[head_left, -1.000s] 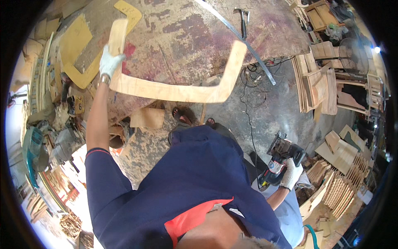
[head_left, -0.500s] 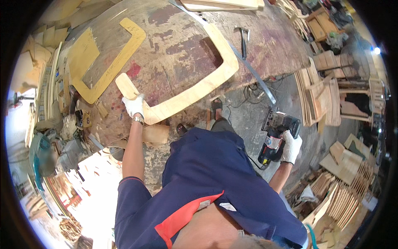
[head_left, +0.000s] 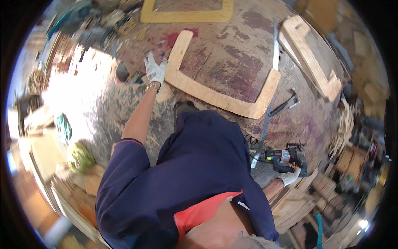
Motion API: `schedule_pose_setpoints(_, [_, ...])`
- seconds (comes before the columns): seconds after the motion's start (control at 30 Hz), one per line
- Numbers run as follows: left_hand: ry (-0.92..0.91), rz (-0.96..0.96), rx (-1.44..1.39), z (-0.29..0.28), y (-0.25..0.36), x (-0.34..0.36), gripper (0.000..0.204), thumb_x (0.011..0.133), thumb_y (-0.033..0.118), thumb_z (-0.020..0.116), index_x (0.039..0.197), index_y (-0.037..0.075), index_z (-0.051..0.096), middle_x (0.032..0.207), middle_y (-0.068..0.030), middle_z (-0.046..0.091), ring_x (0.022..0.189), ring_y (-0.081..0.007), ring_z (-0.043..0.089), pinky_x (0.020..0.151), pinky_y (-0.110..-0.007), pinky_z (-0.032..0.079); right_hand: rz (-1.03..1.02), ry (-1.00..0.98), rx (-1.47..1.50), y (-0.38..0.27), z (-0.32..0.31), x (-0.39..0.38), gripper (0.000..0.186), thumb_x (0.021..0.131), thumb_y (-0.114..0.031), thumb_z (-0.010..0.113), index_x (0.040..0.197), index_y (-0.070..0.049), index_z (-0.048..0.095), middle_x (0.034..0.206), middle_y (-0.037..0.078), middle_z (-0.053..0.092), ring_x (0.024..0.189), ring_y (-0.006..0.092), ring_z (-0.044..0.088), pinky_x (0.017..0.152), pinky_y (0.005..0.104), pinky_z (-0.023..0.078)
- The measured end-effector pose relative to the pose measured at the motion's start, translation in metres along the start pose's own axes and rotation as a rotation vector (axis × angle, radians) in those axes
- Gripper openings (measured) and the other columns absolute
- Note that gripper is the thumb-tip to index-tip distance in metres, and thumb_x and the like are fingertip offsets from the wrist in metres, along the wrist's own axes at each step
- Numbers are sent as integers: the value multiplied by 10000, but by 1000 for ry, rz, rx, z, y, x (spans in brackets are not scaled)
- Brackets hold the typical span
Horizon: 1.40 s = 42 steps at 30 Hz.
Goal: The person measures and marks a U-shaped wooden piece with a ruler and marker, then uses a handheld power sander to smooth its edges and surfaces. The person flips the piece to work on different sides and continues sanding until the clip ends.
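Observation:
A pale U-shaped wooden piece lies at the near edge of the worn workbench, over a long metal straightedge. My left hand, in a white glove, is beside the piece's left corner. Its fingers are spread and hold nothing. At the right, my gloved right hand is closed round the handle of a black jigsaw, held clear of the wooden piece.
A hammer rests right of the wooden piece. Farther back lie a yellow U-shaped board and stacked cut frames. Wood scraps and stacked boards crowd the right side. Behind my left arm, bright light washes out the floor.
My view has turned, so the bench appears rotated. My left hand has let go of the wooden piece and spread its fingers. The jigsaw stays in my right hand.

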<state>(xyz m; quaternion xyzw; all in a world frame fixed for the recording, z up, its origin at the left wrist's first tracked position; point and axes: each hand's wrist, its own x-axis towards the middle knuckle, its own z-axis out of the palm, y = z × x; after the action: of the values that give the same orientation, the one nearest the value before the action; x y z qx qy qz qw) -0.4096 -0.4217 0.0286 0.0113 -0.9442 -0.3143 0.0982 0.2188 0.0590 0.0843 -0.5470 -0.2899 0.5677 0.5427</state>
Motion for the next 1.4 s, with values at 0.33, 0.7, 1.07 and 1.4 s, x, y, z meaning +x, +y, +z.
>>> schedule_pose_setpoints(0.33, [-234, -693, 365, -81, -114, -324, 801, 820, 398, 832, 1479, 93, 494, 1491, -298, 501, 1369, -502, 542, 1098, -543, 511, 239, 0, -81, 63, 94, 201, 201, 946, -249, 685, 954, -49, 667, 914, 115, 680, 751, 276, 635, 697, 457, 545])
schedule_pose_setpoints(0.7, [-254, -1294, 10, -48, -147, -592, 740, 917, 462, 722, 1506, 107, 451, 1492, -351, 486, 1316, -542, 589, 1086, -558, 520, 403, -822, -732, 193, 321, 37, 192, 960, -240, 665, 938, -50, 661, 853, 101, 660, 695, 269, 636, 621, 447, 531])
schedule_pose_setpoints(1.07, [26, -1582, -346, -120, -285, -685, 664, 947, 470, 666, 1441, 35, 581, 1324, -315, 694, 1276, -462, 660, 1056, -508, 528, 186, -1444, -1362, 264, 249, -287, 189, 974, -231, 644, 922, -50, 655, 792, 87, 639, 639, 262, 636, 544, 437, 516])
schedule_pose_setpoints(1.4, [516, -1820, -550, -256, -382, -685, 995, 882, 664, 728, 1566, -1, 446, 1403, -337, 654, 1323, -449, 644, 1086, -485, 509, -895, -2415, -1419, 332, 189, -500, 191, 986, -223, 625, 907, -51, 650, 736, 74, 620, 588, 256, 637, 475, 429, 503])
